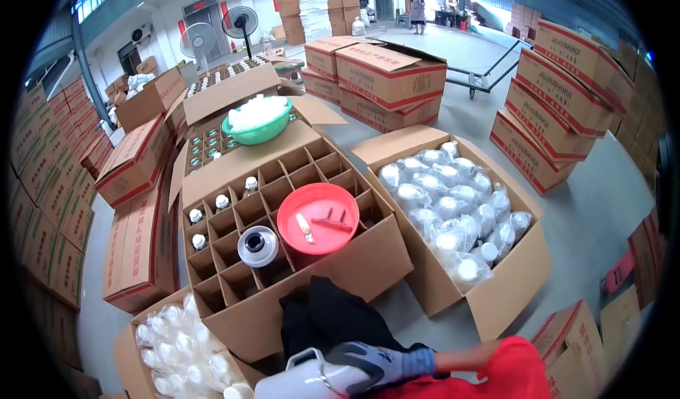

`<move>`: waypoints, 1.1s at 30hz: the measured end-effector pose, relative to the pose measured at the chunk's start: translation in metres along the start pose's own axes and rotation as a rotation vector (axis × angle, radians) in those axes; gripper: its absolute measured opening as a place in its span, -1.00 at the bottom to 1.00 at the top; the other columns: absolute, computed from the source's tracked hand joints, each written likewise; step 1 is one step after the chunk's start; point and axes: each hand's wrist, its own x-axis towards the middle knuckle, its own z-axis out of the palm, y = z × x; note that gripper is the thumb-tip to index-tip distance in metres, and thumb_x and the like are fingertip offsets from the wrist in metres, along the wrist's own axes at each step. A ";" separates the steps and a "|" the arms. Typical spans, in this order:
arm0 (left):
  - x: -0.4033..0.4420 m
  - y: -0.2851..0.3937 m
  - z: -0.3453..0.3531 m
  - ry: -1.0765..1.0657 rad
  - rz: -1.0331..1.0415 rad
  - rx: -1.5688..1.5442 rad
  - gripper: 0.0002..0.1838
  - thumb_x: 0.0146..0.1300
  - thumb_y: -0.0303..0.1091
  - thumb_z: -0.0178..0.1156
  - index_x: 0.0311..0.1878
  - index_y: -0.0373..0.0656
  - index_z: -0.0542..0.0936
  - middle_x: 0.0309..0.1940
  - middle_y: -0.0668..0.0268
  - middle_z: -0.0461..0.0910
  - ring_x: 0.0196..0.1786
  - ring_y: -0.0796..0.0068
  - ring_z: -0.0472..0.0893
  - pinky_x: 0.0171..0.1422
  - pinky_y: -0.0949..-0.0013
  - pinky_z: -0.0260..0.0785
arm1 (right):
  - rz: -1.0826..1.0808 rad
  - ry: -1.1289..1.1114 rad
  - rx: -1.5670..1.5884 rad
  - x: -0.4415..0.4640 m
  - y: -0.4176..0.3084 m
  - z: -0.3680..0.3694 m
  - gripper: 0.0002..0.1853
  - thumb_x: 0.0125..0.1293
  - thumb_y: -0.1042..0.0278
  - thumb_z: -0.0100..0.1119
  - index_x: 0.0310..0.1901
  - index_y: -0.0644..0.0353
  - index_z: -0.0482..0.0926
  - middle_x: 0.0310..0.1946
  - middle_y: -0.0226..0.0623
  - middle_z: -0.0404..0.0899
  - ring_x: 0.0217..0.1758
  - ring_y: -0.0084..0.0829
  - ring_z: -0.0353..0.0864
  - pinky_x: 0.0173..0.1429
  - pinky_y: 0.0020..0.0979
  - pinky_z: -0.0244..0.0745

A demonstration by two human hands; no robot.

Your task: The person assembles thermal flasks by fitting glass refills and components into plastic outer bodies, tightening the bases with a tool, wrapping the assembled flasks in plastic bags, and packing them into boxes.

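My right hand (386, 363), in a grey and blue glove, is closed round a white plastic jug (301, 383) with a handle at the bottom edge. My left hand does not show. Beyond the jug, a divided carton (319, 261) holds several white-capped bottles (199, 241) in its left compartments. A clear round container with a dark opening (258, 246) stands over its front part. To the right of that, a red basin (319, 242) rests on the dividers, with a red tool (333, 222) and a small pale item (304, 227) inside.
An open carton (432, 296) of bagged white-capped bottles stands right; another (127, 356) is at lower left. Behind the divided carton, a green basin (258, 131) holds white pieces. Stacked cartons (559, 109) rise at the right. A person (417, 11) stands far back.
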 end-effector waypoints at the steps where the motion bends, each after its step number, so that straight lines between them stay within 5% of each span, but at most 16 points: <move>1: -0.005 -0.008 0.001 0.001 0.001 0.024 -0.25 0.19 -0.22 0.36 0.41 -0.17 0.31 0.34 0.18 0.38 0.40 0.28 0.37 0.50 0.18 0.16 | -0.117 -0.043 -0.052 0.013 -0.001 -0.004 -0.17 0.19 0.01 0.37 0.40 0.24 0.25 0.28 0.02 0.30 0.29 0.03 0.35 0.38 -0.10 0.31; 6: -0.058 -0.068 -0.007 0.011 -0.041 0.145 -0.26 0.21 -0.20 0.35 0.42 -0.13 0.30 0.37 0.18 0.37 0.41 0.28 0.35 0.52 0.16 0.14 | -0.374 0.071 -0.163 0.015 -0.002 -0.029 -0.19 0.09 0.11 0.40 0.36 0.23 0.33 0.28 0.06 0.31 0.30 0.16 0.34 0.31 0.08 0.34; 8: -0.093 -0.097 -0.011 -0.008 -0.083 0.176 -0.27 0.22 -0.19 0.35 0.43 -0.11 0.30 0.38 0.18 0.37 0.42 0.27 0.35 0.53 0.15 0.12 | -0.545 -0.136 -0.604 -0.007 -0.008 -0.041 -0.34 0.05 0.24 0.19 0.29 0.03 0.44 0.32 -0.08 0.32 0.41 0.16 0.30 0.39 0.21 0.31; 11: -0.134 -0.115 -0.011 -0.026 -0.149 0.175 -0.27 0.24 -0.18 0.34 0.44 -0.09 0.30 0.39 0.19 0.36 0.43 0.27 0.34 0.54 0.14 0.11 | -0.463 -0.204 -0.637 -0.024 -0.022 -0.056 -0.39 0.03 0.30 0.32 0.22 -0.17 0.51 0.31 -0.17 0.37 0.40 0.15 0.34 0.36 0.12 0.42; 12: -0.140 -0.119 -0.009 -0.025 -0.161 0.164 -0.28 0.24 -0.18 0.34 0.44 -0.08 0.30 0.39 0.19 0.36 0.44 0.27 0.34 0.54 0.14 0.10 | -0.322 0.043 -0.301 -0.023 -0.017 -0.042 -0.30 0.04 0.24 0.48 0.27 -0.05 0.45 0.28 -0.08 0.39 0.35 0.13 0.39 0.34 0.05 0.41; 15: -0.141 -0.112 -0.004 0.026 -0.147 0.151 -0.29 0.27 -0.18 0.32 0.45 -0.03 0.30 0.41 0.20 0.34 0.46 0.26 0.31 0.56 0.12 0.06 | 0.032 0.035 0.062 -0.035 0.013 -0.033 -0.13 -0.04 0.19 0.58 0.32 0.22 0.34 0.27 0.03 0.37 0.31 0.06 0.39 0.35 -0.05 0.31; 19: -0.123 -0.107 -0.011 -0.080 -0.056 0.349 -0.29 0.26 -0.17 0.32 0.45 -0.02 0.30 0.41 0.21 0.35 0.46 0.26 0.31 0.56 0.13 0.06 | -0.010 0.020 0.209 0.009 0.026 0.002 0.14 -0.10 0.13 0.63 0.48 0.23 0.11 0.48 0.04 0.06 0.57 0.06 0.02 0.58 -0.08 -0.01; 22: -0.110 -0.116 -0.021 -0.116 -0.030 0.332 -0.30 0.26 -0.18 0.32 0.44 -0.01 0.31 0.40 0.21 0.36 0.46 0.25 0.31 0.56 0.13 0.07 | -0.202 -0.082 0.310 0.078 0.014 0.009 0.06 -0.07 0.12 0.61 0.44 0.25 0.19 0.40 0.02 0.24 0.50 -0.02 0.20 0.53 -0.16 0.12; 23: -0.106 -0.119 -0.024 -0.124 -0.020 0.325 -0.30 0.26 -0.18 0.32 0.44 -0.01 0.31 0.40 0.21 0.36 0.46 0.25 0.31 0.56 0.14 0.07 | -0.226 -0.042 0.331 0.094 0.015 0.014 -0.04 -0.11 0.07 0.62 0.33 0.26 0.35 0.27 -0.04 0.42 0.34 -0.07 0.42 0.43 -0.19 0.29; 30: -0.080 -0.141 -0.017 -0.120 0.048 0.319 -0.31 0.25 -0.18 0.32 0.43 0.01 0.33 0.39 0.22 0.38 0.45 0.24 0.32 0.55 0.14 0.08 | -0.254 -0.093 0.309 0.135 0.006 0.006 -0.10 -0.04 0.09 0.57 0.32 0.26 0.34 0.22 -0.03 0.47 0.24 -0.10 0.51 0.30 -0.22 0.39; 33: -0.084 -0.149 -0.001 -0.085 0.048 0.330 -0.31 0.25 -0.18 0.32 0.43 0.02 0.34 0.38 0.22 0.38 0.45 0.24 0.32 0.55 0.14 0.09 | -0.157 0.146 0.266 0.139 -0.002 0.000 -0.19 -0.05 0.14 0.56 0.24 0.25 0.42 0.15 -0.13 0.51 0.20 -0.21 0.54 0.30 -0.27 0.41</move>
